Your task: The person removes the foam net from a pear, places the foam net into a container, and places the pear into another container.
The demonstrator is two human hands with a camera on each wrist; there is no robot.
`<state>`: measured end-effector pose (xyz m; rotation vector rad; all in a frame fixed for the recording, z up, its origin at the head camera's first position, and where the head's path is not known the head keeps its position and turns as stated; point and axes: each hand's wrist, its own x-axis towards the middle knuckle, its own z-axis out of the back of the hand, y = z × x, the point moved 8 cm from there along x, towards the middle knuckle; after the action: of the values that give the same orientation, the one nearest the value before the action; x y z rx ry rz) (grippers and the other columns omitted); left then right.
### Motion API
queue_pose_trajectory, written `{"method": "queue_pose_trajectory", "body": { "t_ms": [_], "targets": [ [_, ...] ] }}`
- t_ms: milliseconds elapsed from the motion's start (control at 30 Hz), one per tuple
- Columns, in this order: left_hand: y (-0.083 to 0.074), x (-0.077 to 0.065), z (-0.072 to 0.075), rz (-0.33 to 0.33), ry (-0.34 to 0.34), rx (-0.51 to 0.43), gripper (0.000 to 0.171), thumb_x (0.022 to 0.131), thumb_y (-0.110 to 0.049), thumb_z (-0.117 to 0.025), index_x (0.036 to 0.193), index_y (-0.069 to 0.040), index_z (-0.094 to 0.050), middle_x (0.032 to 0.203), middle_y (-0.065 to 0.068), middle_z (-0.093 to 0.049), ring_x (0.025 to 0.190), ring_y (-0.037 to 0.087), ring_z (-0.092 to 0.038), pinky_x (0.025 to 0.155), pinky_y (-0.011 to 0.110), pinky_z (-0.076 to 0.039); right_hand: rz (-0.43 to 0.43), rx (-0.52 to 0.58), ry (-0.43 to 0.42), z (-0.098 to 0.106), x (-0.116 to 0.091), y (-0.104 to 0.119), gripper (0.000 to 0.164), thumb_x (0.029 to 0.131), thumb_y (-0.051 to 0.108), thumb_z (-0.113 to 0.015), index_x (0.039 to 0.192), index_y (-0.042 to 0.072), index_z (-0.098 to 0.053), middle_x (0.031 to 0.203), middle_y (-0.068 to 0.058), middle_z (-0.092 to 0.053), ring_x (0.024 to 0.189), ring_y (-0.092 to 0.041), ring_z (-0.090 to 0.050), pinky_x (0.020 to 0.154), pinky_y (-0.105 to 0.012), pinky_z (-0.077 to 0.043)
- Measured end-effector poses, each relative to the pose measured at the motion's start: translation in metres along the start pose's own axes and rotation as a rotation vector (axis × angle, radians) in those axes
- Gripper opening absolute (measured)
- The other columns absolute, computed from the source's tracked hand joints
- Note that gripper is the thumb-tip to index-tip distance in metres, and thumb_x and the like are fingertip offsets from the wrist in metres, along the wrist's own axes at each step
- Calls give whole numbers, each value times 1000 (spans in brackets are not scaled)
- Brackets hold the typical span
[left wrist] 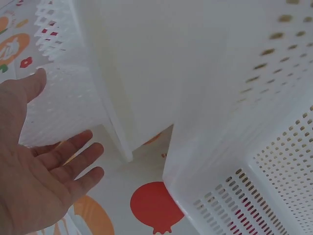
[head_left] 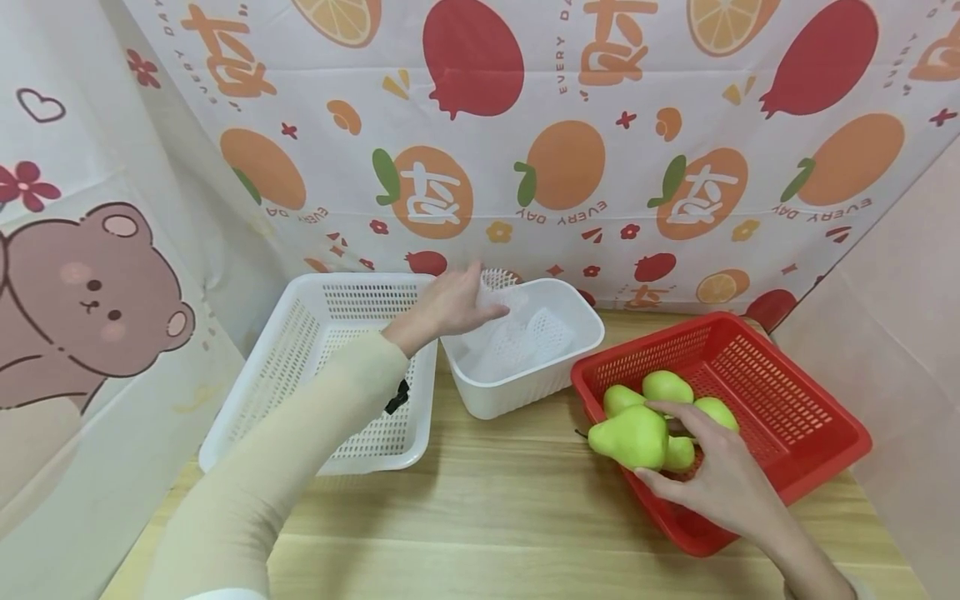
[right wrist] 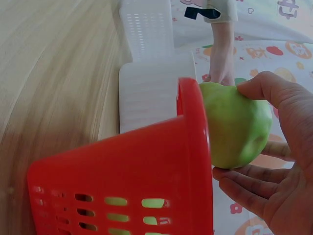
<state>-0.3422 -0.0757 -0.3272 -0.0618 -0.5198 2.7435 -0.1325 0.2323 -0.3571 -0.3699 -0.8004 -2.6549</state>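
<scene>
My left hand [head_left: 450,304] is over the white bin [head_left: 487,400], its thumb and fingers around a white foam net [left wrist: 63,98]. The net's mesh end stands above the bin's back rim in the head view. Another white foam net [head_left: 547,333] lies inside the bin. My right hand [head_left: 716,467] grips a green pear [head_left: 630,437] between thumb and fingers, at the left rim of the red basket [head_left: 817,425]. The pear's stem points left. Several more green pears [head_left: 667,387] sit in the basket, partly hidden by the held pear and my hand.
A large white perforated basket [head_left: 255,367] stands at the left, with a small black object [head_left: 397,397] seen beside my sleeve. All containers stand on a wooden table [head_left: 480,517]. A fruit-printed cloth [head_left: 480,167] hangs behind them, and a bear-printed cloth [head_left: 90,300] hangs at the left.
</scene>
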Motion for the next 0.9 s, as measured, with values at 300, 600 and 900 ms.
{"method": "queue_pose_trajectory", "body": {
  "t_ms": [300, 600, 900],
  "targets": [
    [2, -16, 9, -19, -10, -16, 92, 92, -54, -75, 157, -2, -35, 147, 21, -58, 133, 40, -60, 114, 55, -51, -18, -44, 35, 10, 2, -11, 83, 69, 33, -100, 141, 18, -60, 123, 1, -70, 102, -10, -66, 79, -26, -64],
    [-18, -57, 21, -150, -91, 110, 96, 88, -65, -74, 156, -6, -42, 147, 16, -60, 135, 37, -59, 115, 53, -48, -58, -119, 106, 31, 4, -30, 82, 73, 45, -96, 142, 22, -59, 134, -4, -69, 107, -23, -69, 79, -34, -62],
    [-32, -101, 23, -226, -150, 215, 110, 85, -74, -70, 161, -1, -38, 165, 20, -45, 155, 40, -40, 129, 56, -32, -30, -177, 178, 46, 3, -42, 81, 68, 41, -100, 137, 24, -62, 121, 2, -73, 97, -17, -69, 71, -24, -57]
  ]
}}
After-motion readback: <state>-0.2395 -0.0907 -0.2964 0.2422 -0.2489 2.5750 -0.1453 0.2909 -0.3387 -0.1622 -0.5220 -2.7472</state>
